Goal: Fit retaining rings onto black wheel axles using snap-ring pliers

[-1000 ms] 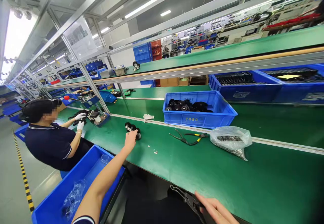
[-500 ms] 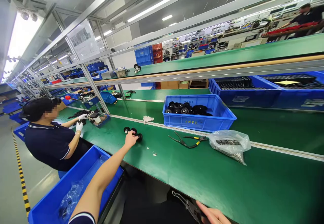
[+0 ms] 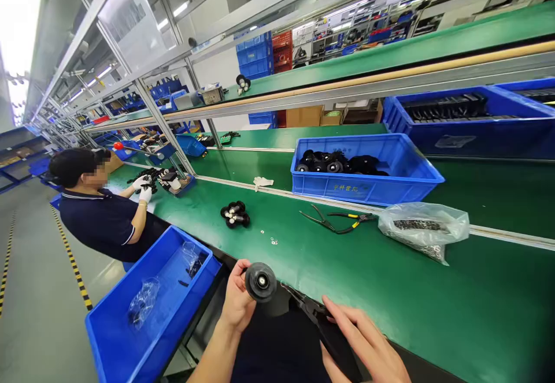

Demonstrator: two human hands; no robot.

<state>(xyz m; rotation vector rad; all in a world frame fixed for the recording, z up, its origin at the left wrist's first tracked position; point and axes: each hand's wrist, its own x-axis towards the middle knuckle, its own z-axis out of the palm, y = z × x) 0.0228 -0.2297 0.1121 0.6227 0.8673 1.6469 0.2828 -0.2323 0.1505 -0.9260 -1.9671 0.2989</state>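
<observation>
Near the bench's front edge, my left hand (image 3: 237, 302) grips a round black wheel (image 3: 254, 288), its flat face with a pale metal centre turned toward me. My right hand (image 3: 368, 339) is closed on dark pliers (image 3: 314, 312), whose thin tips point left and lie close to the wheel's right side. Whether the tips touch the wheel I cannot tell. Beyond my left hand, a small cluster of black wheels with pale hubs (image 3: 235, 214) rests on the green bench. Several small rings (image 3: 273, 241) are scattered to its right.
Another pair of pliers (image 3: 333, 221) lies open on the bench beside a clear bag of metal rings (image 3: 422, 227). Behind stands a blue bin (image 3: 368, 189) of black wheels, near a white glove (image 3: 262, 182). A blue tub (image 3: 147, 313) and a gloved co-worker (image 3: 104, 215) are at left.
My left hand has come back from the wheel cluster and now holds a wheel before me. My right hand has raised the pliers toward it. The view has shifted.
</observation>
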